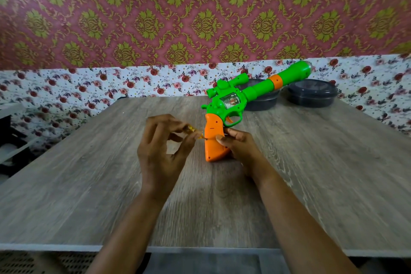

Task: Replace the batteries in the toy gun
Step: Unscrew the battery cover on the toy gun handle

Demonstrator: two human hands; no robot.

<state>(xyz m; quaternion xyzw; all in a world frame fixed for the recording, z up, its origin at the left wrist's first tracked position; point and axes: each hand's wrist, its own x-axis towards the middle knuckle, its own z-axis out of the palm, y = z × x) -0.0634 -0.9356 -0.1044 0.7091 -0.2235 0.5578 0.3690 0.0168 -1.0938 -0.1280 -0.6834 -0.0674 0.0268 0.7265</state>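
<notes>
Over the table (311, 162) — toy gun (255, 93), barrel (289, 75) up and far-right, grip (214, 138) near.

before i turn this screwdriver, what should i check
1. The left hand pinches the screwdriver: ok.
2. Its tip is at the screw on the orange grip: ok. Whether it is seated in the head: cannot tell.
3. The right hand holds the toy gun by that grip: ok.
4. The butt rests on the table: ok, it seems.
5. The barrel is clear of the dark containers behind: cannot tell.
</notes>
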